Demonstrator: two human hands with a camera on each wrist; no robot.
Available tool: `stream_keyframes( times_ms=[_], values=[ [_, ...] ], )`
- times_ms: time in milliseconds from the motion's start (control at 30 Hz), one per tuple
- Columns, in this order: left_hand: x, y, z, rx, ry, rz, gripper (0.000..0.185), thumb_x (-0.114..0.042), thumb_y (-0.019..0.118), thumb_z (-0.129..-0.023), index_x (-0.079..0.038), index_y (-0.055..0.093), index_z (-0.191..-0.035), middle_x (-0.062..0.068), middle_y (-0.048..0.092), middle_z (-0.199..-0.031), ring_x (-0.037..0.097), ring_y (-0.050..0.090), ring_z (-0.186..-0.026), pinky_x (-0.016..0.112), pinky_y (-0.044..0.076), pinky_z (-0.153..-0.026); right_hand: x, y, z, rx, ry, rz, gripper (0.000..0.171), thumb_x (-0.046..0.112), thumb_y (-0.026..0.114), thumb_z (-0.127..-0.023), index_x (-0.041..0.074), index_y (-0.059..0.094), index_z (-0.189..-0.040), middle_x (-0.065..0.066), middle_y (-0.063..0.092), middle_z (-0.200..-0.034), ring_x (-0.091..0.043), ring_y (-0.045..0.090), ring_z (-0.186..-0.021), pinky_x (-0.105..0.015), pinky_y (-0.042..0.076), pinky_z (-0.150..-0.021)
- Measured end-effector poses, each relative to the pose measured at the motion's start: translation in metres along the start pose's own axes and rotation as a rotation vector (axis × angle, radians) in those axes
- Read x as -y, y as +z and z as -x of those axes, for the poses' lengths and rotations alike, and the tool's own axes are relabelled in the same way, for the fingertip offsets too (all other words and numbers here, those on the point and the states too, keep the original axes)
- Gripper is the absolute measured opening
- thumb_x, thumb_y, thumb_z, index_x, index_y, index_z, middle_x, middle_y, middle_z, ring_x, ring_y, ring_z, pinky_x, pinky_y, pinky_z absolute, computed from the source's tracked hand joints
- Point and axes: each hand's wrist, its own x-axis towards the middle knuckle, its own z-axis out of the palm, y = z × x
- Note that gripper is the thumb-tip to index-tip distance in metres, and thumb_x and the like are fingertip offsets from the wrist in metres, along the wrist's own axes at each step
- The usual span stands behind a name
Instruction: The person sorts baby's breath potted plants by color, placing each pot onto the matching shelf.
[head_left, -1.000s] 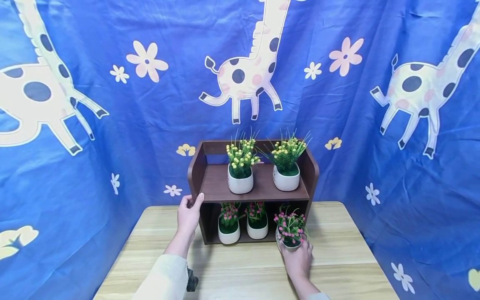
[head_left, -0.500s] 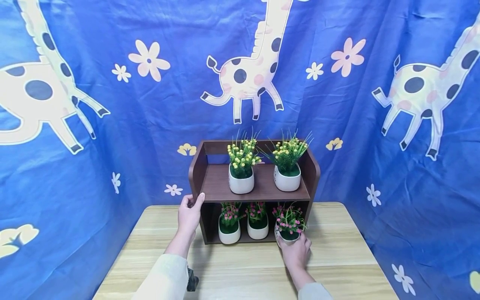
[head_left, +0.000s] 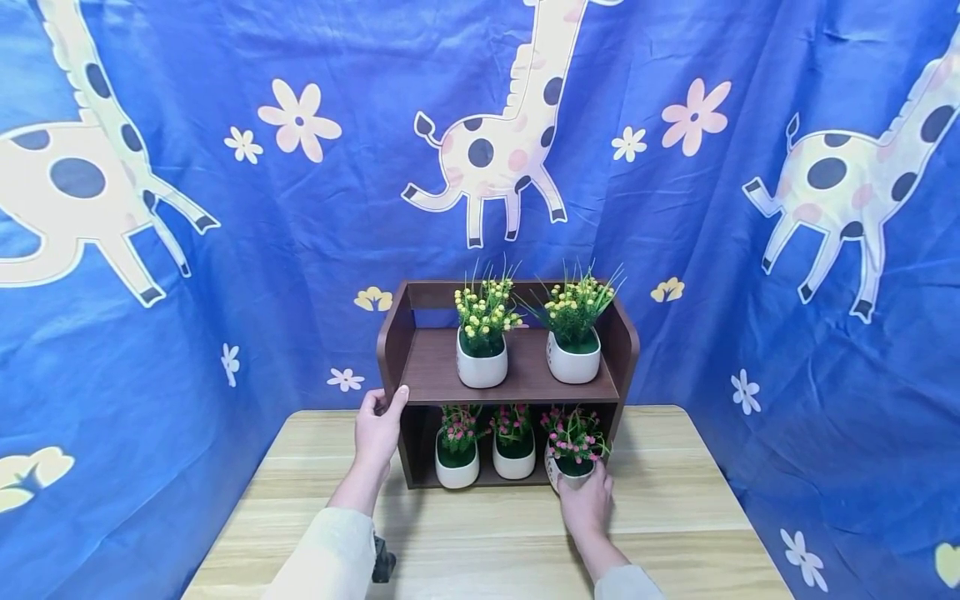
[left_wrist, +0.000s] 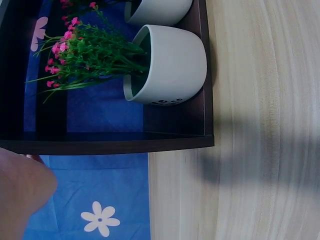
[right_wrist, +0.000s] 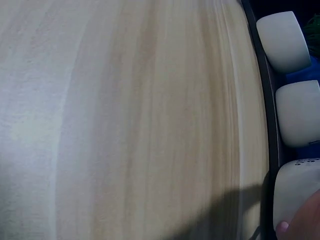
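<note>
The right hand [head_left: 587,506] grips a white pot of pink flowers [head_left: 572,457], its fingers curled round the pot's front, at the right end of the lower level of a dark brown shelf [head_left: 517,385] that stands on the pale wooden tabletop [head_left: 675,517]. The pot sits at the shelf's front edge (whether it rests fully on the shelf's bottom board cannot be told from the head view). The left hand [head_left: 379,429] holds the shelf's left side panel, thumb hooked over the front edge just below the upper board. Two more white pots with pink flowers stand upright in the lower level, the left pot [head_left: 457,457] and the middle pot [head_left: 513,451] just beside each other, with the held pot close to the right of them. On the upper board stand two white pots with yellow flowers [head_left: 482,343], apart from each other. Behind hangs a blue cloth with giraffes and blossoms [head_left: 225,233].
</note>
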Motion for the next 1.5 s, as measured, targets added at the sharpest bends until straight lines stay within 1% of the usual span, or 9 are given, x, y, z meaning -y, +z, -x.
stream_keyframes(
  times_ms=[67, 233, 367, 467, 733, 933, 1167, 1367, 1500],
  values=[
    [0.000, 0.000, 0.000, 0.001, -0.001, 0.001, 0.045, -0.049, 0.071, -0.104, -0.009, 0.061, -0.121, -0.001, 0.067, -0.114, 0.015, 0.055, -0.108, 0.030, 0.043, -0.099, 0.001, 0.001, -0.001, -0.007, -0.009, -0.009, 0.088, 0.024, 0.085, -0.086, -0.007, 0.041, -0.156, -0.038, 0.051, -0.144, -0.060, 0.058, -0.123, -0.070, 0.048, -0.107],
    [0.000, -0.001, 0.000, 0.003, -0.001, 0.002, 0.045, -0.050, 0.072, -0.103, -0.010, 0.061, -0.121, -0.001, 0.066, -0.113, 0.016, 0.055, -0.109, 0.030, 0.043, -0.099, 0.007, 0.002, -0.003, -0.007, -0.001, -0.013, 0.085, 0.026, 0.085, -0.089, -0.004, 0.043, -0.156, -0.037, 0.053, -0.145, -0.059, 0.058, -0.126, -0.069, 0.048, -0.107],
    [0.000, -0.001, -0.001, 0.003, -0.001, 0.001, 0.046, -0.051, 0.072, -0.103, -0.010, 0.061, -0.120, -0.003, 0.066, -0.112, 0.016, 0.055, -0.108, 0.030, 0.043, -0.098, 0.010, 0.004, -0.008, 0.010, 0.006, -0.016, 0.083, 0.029, 0.085, -0.091, -0.003, 0.044, -0.155, -0.038, 0.056, -0.147, -0.058, 0.059, -0.131, -0.069, 0.049, -0.109],
    [0.001, -0.002, -0.001, 0.006, -0.005, 0.000, 0.046, -0.050, 0.072, -0.103, -0.010, 0.061, -0.121, -0.003, 0.066, -0.112, 0.015, 0.055, -0.108, 0.029, 0.043, -0.097, 0.012, 0.005, -0.012, 0.028, 0.013, -0.010, 0.080, 0.030, 0.085, -0.092, -0.001, 0.045, -0.154, -0.037, 0.060, -0.146, -0.057, 0.061, -0.131, -0.068, 0.050, -0.108],
    [0.001, -0.002, 0.000, 0.005, -0.008, -0.007, 0.046, -0.051, 0.071, -0.103, -0.009, 0.061, -0.121, -0.003, 0.066, -0.111, 0.015, 0.055, -0.107, 0.029, 0.043, -0.096, 0.013, 0.008, -0.023, 0.053, 0.043, 0.050, 0.076, 0.037, 0.084, -0.093, 0.004, 0.047, -0.151, -0.035, 0.067, -0.137, -0.056, 0.066, -0.125, -0.068, 0.053, -0.102],
    [0.002, -0.001, 0.000, 0.013, -0.013, -0.009, 0.047, -0.052, 0.071, -0.103, -0.010, 0.061, -0.122, 0.000, 0.066, -0.115, 0.015, 0.056, -0.108, 0.030, 0.044, -0.097, 0.015, 0.007, -0.028, 0.040, 0.039, 0.091, 0.073, 0.038, 0.086, -0.091, 0.003, 0.049, -0.144, -0.037, 0.070, -0.127, -0.057, 0.068, -0.120, -0.068, 0.055, -0.098],
    [0.000, 0.000, 0.000, 0.015, -0.014, -0.007, 0.047, -0.051, 0.071, -0.103, -0.009, 0.061, -0.122, 0.003, 0.066, -0.117, 0.016, 0.056, -0.109, 0.031, 0.044, -0.099, 0.014, 0.007, -0.032, 0.044, 0.029, 0.121, 0.077, 0.040, 0.086, -0.090, 0.000, 0.048, -0.145, -0.039, 0.070, -0.125, -0.057, 0.068, -0.117, -0.067, 0.056, -0.098],
    [-0.001, -0.001, 0.000, 0.015, -0.015, -0.011, 0.048, -0.051, 0.071, -0.103, -0.009, 0.061, -0.123, 0.005, 0.067, -0.120, 0.017, 0.056, -0.110, 0.032, 0.044, -0.100, 0.015, 0.007, -0.035, 0.056, 0.033, 0.108, 0.083, 0.041, 0.086, -0.089, 0.000, 0.046, -0.149, -0.038, 0.068, -0.130, -0.057, 0.067, -0.120, -0.067, 0.055, -0.099],
    [-0.002, -0.003, 0.000, 0.018, -0.023, -0.015, 0.049, -0.053, 0.070, -0.103, -0.009, 0.061, -0.125, 0.009, 0.066, -0.124, 0.018, 0.056, -0.112, 0.033, 0.044, -0.101, 0.016, 0.009, -0.035, 0.052, 0.032, 0.093, 0.084, 0.039, 0.087, -0.087, 0.000, 0.046, -0.149, -0.038, 0.068, -0.130, -0.057, 0.066, -0.119, -0.067, 0.055, -0.099]
  ],
)
